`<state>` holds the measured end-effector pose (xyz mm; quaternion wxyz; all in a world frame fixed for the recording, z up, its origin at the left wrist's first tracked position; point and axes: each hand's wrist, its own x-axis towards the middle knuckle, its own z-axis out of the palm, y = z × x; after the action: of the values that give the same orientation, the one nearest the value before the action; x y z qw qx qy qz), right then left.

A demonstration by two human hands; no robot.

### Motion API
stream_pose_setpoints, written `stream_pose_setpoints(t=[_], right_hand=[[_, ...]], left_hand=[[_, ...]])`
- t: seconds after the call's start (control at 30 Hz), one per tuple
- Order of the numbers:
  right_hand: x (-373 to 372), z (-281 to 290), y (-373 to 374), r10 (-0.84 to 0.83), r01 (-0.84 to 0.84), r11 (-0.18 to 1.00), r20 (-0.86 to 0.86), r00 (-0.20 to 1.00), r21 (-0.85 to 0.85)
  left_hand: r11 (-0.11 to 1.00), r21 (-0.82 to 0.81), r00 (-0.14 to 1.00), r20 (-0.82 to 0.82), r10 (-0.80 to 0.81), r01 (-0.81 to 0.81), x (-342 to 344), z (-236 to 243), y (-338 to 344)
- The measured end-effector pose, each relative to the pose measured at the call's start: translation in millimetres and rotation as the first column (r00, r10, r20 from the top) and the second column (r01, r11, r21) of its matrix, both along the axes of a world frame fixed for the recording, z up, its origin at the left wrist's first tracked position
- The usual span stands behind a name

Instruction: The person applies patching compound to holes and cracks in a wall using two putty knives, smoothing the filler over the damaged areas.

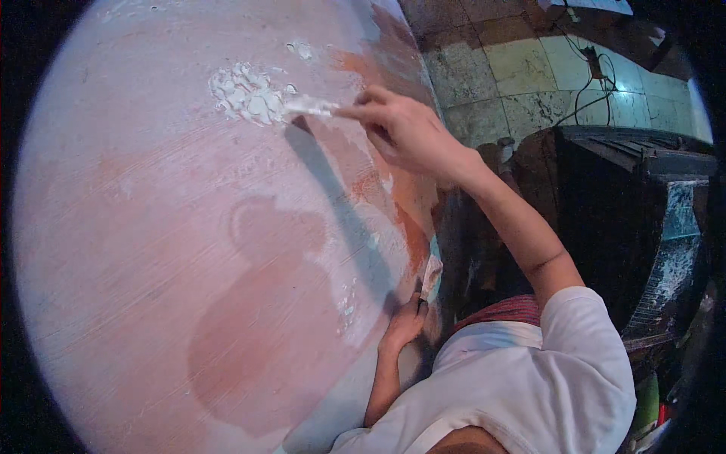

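My right hand (412, 132) grips a putty knife (314, 107) coated in white paste. Its blade end meets the edge of a thick, ridged patch of white putty (246, 92) on a broad pinkish surface (136, 250). Lower down, by the surface's right edge, my left hand (407, 321) is closed around a narrow, whitish-smeared tool (431, 277); its exact kind is hard to make out. Small white dabs (301, 51) sit above the big patch, and others (348, 306) lie near my left hand.
Orange-brown bare areas (408, 189) run along the surface's right edge. A dark, boxy piece of furniture (612, 227) splashed with white stands to my right. Beyond lie floor tiles (522, 68) with a black cable (594, 64). My shadow falls across the pink surface.
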<state>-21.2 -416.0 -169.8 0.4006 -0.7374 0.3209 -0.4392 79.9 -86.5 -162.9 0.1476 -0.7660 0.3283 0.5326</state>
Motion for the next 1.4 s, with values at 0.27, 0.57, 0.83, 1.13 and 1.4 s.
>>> stream_pose_setpoints(t=[0.27,0.57,0.83,1.13,1.4], right_hand=[[25.7,2.0,-17.0,-0.080,0.078,0.995,-0.034,0.996,-0.054],[-4.7,19.7,-5.4,-0.008,0.002,0.998,-0.090,0.996,-0.058],[22.2,12.7,-34.7,-0.083,0.073,0.989,-0.069,0.994,-0.127],[14.7,11.6,-45.1,-0.070,0.075,0.989,0.045,0.997,-0.129],[39.6,33.1,-80.4,-0.127,0.121,0.967,-0.016,0.992,-0.224]], left_hand=[[0.999,0.023,0.998,-0.035,-0.045,0.046,4.9,-2.1,1.6],[0.999,-0.018,0.999,-0.030,-0.031,0.030,3.0,1.9,-1.3],[0.984,-0.091,0.988,-0.008,-0.152,0.151,9.5,-13.2,13.0],[0.998,-0.024,0.997,-0.050,-0.062,0.061,6.8,-6.7,1.2],[1.000,0.025,0.999,-0.047,0.001,0.001,3.9,-2.5,-2.4]])
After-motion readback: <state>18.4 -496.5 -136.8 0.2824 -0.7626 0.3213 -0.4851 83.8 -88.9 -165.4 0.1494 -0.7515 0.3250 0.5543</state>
